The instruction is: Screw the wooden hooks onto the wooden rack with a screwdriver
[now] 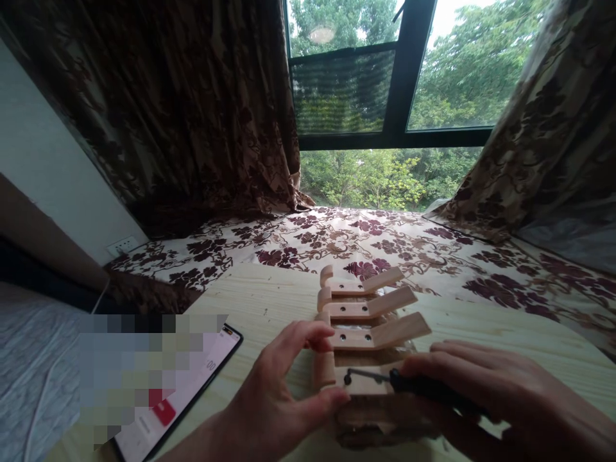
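right hand [500, 391], fingers closed, grips the dark-handled tool [433, 387]; left hand [274, 388] curls around the left end of the wooden rack [353, 338], thumb and forefinger either side of its nearest arm. patterned dark curtains [206, 96] flank the window [399, 77], with green trees [370, 183] outside. a flowered cloth [332, 240] spreads below it. pale wooden table [260, 301] in front, bearing the rack, which sits right of the phone [180, 394]. that phone lies face up near the left forearm, partly pixelated. each of the rack's three farther arms shows two dark screws [342, 337]. at the nearest arm the tool's bent tip meets a dark spot, too blurred to make out.
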`<state>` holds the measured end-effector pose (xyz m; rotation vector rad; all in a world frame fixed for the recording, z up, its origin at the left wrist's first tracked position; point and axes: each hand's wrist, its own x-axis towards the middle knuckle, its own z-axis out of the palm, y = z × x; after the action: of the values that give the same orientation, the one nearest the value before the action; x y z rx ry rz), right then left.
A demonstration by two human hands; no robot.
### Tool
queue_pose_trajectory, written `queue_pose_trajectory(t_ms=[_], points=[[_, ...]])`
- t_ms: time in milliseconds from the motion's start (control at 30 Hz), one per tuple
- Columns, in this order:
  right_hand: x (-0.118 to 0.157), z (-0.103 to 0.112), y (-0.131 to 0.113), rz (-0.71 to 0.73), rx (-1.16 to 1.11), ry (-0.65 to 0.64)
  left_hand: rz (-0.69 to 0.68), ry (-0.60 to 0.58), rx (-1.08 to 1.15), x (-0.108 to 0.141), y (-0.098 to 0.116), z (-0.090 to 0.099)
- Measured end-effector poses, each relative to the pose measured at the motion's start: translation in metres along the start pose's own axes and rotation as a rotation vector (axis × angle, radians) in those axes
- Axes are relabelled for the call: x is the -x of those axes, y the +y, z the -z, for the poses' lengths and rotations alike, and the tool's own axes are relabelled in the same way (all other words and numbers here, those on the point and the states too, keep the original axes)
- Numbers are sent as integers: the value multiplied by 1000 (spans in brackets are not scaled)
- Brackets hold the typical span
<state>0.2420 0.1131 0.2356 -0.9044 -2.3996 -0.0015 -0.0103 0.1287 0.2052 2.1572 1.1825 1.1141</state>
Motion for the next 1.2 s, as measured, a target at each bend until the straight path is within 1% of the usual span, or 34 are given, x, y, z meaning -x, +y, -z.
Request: queue_pose_trajectory(t_ms=[133,200,267,433,500,567,733,833,933,1067,1200], points=[[1,0,0,-19,-7,-18,210,-103,254,3,0,-12],[1,-1,1,-4,-3,-20,237,-111,314,5,0,-17],[1,-2,1,2,0,-10,226,-57,330,7,-2,-25],[1,-4,1,-34,-18,-13,175,144,320,15,-12,-48],[1,-4,1,-41,-21,-15,154,184,313,17,-16,-56],[0,-3,0,-37,-16,-17,153,197,301,18,-18,-60],[-2,1,-3,-62,-5,-75,172,172,318,18,-20,-59],[-5,4,-3,-75,-4,-110,161,105,345,19,-20,-54],[-11,7,-1,-63,-4,-117,127,39,292,20,-21,-48],[-21,11,3,-60,21,-139,95,68,222,21,-23,-45],[-26,12,3,-126,-23,-172,99,73,220,23,-23,-45]])
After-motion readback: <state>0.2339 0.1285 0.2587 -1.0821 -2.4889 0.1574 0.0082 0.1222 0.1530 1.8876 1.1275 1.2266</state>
